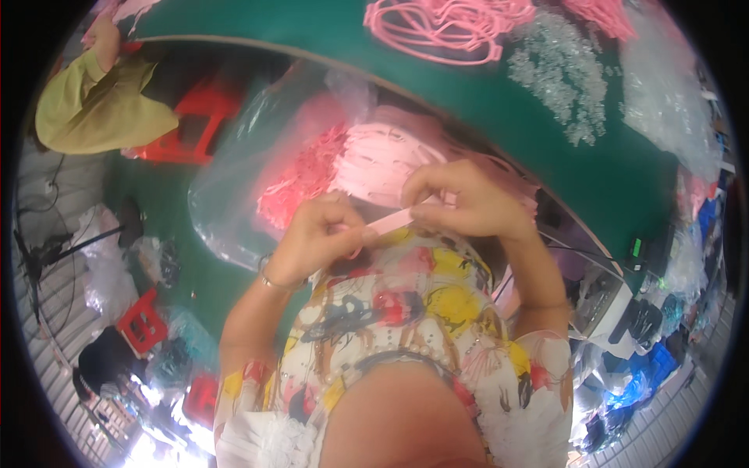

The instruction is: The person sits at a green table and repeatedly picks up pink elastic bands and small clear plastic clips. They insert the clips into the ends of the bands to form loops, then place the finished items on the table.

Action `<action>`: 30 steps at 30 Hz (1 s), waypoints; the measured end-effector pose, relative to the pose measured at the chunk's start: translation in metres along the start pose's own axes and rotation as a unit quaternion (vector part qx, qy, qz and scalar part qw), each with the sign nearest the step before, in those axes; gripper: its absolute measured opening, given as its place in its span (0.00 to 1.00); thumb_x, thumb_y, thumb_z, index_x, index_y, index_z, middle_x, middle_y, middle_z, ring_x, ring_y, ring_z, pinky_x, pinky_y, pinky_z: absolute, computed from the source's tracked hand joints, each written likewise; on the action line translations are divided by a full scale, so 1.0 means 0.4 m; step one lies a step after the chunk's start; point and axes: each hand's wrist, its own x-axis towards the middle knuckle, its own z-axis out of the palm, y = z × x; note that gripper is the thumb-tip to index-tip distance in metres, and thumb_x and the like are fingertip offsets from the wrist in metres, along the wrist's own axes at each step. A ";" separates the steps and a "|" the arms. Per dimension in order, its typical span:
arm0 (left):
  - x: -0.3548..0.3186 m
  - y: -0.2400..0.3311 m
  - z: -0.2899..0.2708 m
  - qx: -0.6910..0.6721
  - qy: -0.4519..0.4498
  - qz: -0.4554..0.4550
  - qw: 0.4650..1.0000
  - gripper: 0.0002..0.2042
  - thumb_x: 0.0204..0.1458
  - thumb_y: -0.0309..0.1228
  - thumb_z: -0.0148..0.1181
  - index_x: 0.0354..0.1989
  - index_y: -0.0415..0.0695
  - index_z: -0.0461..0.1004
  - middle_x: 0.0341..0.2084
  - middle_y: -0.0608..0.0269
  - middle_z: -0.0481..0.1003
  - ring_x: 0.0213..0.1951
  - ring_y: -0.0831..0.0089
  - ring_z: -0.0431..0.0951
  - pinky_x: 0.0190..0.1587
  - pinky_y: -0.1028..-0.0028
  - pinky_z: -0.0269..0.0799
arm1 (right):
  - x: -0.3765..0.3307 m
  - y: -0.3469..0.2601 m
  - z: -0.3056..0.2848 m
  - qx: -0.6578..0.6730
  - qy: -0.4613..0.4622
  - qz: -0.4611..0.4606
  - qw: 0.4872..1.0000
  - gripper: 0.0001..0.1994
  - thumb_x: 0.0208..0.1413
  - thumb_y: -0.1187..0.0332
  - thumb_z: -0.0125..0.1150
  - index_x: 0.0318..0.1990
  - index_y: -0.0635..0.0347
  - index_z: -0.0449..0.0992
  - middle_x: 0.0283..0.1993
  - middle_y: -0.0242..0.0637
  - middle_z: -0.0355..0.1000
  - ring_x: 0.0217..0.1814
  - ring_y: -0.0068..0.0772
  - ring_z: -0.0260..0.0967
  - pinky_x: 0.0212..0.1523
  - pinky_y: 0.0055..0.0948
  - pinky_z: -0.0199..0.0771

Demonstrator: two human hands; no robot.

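A pale pink strap (390,223) is stretched between my two hands, just in front of my body. My left hand (321,234) pinches one end of it, its fingers curled. At the other end my right hand (466,201) closes thumb and fingers on the same strap. Right beyond the hands lies a thick bundle of light pink straps (382,160). To its left, coral-red pieces (300,183) are heaped against a clear plastic bag (226,191); their exact kind is too blurred to tell.
A green tabletop (445,90) curves across the far side. On it lie looped pink straps (437,27), a scatter of small clear pieces (558,70) and a clear bag (667,101). Red stools (195,117) stand at left, near a person in a yellow-green top (101,109).
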 end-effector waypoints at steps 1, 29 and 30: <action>0.002 -0.008 -0.002 0.007 -0.015 0.019 1.000 0.05 0.47 0.26 0.63 0.24 0.38 0.78 0.24 0.65 0.69 0.25 0.80 0.71 0.28 0.78 0.66 | -0.001 -0.007 0.003 -0.004 0.012 0.018 1.000 0.05 0.48 0.76 0.60 0.34 0.64 0.75 0.29 0.35 0.74 0.30 0.23 0.71 0.32 0.24 0.69; 0.063 0.013 0.078 -0.045 -0.083 0.112 0.989 0.03 0.43 0.25 0.62 0.27 0.40 0.79 0.20 0.68 0.67 0.24 0.82 0.64 0.26 0.79 0.59 | -0.012 0.080 -0.270 -0.672 0.361 -0.036 0.646 0.07 0.45 0.70 0.63 0.34 0.51 0.78 0.34 0.28 0.69 0.42 0.33 0.65 0.44 0.38 0.57; 0.062 0.011 0.078 -0.039 -0.078 0.115 0.989 0.03 0.44 0.25 0.62 0.27 0.40 0.79 0.20 0.68 0.67 0.24 0.82 0.64 0.26 0.79 0.58 | -0.014 0.080 -0.271 -0.664 0.367 -0.043 0.650 0.07 0.45 0.70 0.63 0.34 0.51 0.78 0.34 0.28 0.70 0.41 0.34 0.65 0.44 0.38 0.57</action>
